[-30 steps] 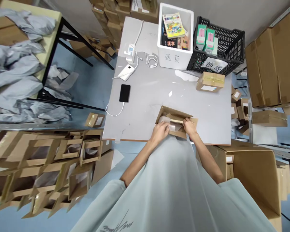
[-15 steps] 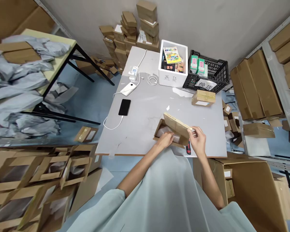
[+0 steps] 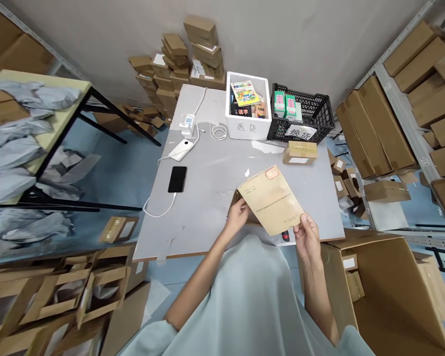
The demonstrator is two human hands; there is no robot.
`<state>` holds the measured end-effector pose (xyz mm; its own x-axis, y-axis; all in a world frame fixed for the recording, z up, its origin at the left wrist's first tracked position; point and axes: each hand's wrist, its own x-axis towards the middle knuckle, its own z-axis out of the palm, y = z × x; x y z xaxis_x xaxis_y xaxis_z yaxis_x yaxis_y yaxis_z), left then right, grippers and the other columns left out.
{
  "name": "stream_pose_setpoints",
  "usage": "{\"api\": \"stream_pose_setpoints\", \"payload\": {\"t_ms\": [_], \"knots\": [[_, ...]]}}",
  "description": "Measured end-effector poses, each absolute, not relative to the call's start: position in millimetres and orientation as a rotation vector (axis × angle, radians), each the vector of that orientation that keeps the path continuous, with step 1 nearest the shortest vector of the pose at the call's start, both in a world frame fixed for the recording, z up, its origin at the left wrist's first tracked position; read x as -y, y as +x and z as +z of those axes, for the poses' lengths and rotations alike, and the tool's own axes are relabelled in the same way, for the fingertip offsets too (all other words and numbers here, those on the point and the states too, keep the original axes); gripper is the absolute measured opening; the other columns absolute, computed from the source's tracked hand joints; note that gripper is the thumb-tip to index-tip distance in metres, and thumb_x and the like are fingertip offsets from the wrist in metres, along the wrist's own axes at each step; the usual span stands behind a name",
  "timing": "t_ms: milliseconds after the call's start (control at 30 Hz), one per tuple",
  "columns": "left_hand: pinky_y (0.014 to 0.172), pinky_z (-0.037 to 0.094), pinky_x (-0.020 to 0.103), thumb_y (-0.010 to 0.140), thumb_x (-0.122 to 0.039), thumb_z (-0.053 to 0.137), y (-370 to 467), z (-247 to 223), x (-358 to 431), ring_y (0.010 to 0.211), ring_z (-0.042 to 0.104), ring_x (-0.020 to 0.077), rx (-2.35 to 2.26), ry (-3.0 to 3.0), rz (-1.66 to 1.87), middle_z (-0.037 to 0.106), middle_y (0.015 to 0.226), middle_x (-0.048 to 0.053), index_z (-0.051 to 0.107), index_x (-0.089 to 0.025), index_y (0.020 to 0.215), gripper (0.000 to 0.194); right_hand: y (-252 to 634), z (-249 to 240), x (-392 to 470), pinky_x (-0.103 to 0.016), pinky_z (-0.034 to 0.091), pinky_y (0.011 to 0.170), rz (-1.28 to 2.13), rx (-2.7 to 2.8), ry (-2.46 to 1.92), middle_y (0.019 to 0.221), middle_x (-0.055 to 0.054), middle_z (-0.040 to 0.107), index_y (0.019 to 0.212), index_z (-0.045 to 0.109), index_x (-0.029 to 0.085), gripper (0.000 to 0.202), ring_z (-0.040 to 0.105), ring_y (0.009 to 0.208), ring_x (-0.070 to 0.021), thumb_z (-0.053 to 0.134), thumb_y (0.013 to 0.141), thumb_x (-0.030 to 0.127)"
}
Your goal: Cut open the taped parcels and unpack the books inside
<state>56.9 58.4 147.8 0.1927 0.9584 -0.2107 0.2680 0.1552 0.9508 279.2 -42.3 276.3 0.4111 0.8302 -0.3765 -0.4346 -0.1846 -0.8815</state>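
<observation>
A tan book (image 3: 273,200) with a printed cover and a red stamp is tilted up over the table, its cover facing me. My right hand (image 3: 307,233) grips its lower right corner between thumb and fingers. At the book's left edge is my left hand (image 3: 238,216), fingers curled over an open cardboard box (image 3: 235,199); whether they hold the box rim or something inside cannot be made out. Most of that box is hidden behind the book. A red and black handled tool (image 3: 286,236) lies at the table's front edge, partly covered by the book.
On the grey table (image 3: 207,212) lie a black phone (image 3: 177,179), a white power bank (image 3: 181,150) and cables. A white foam box (image 3: 248,126), a black crate (image 3: 311,116) and a taped carton (image 3: 300,152) stand behind. A large open carton (image 3: 400,291) is at right.
My right hand has lifted the book and turned its cover toward me, over the box. The left hand has come out of the box's middle to its left side. The view has shifted.
</observation>
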Motion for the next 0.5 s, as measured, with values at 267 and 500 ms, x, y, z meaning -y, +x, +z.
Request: {"api": "stream_pose_setpoints", "payload": {"t_ms": [267, 500], "knots": [[0.110, 0.064, 0.044, 0.079, -0.069, 0.101, 50, 225, -31, 0.124, 0.081, 0.0337, -1.041, 0.740, 1.120, 0.088, 0.125, 0.014, 0.086, -0.021, 0.122, 0.067, 274, 253, 49, -0.023, 0.049, 0.055, 1.325, 0.482, -1.334, 0.069, 0.004, 0.064, 0.103, 0.075, 0.024, 0.054, 0.059, 0.060, -0.0127, 0.097, 0.084, 0.070], [0.087, 0.067, 0.037, 0.075, -0.071, 0.103, 38, 240, -33, 0.099, 0.081, 0.0276, -1.148, 0.795, 1.162, 0.086, 0.104, 0.010, 0.083, -0.021, 0.101, 0.060, 271, 238, 45, -0.036, 0.065, 0.075, 1.092, 0.973, -1.643, 0.103, -0.009, 0.082, 0.117, 0.081, 0.024, 0.044, 0.077, 0.092, -0.0243, 0.083, 0.097, 0.063]]}}
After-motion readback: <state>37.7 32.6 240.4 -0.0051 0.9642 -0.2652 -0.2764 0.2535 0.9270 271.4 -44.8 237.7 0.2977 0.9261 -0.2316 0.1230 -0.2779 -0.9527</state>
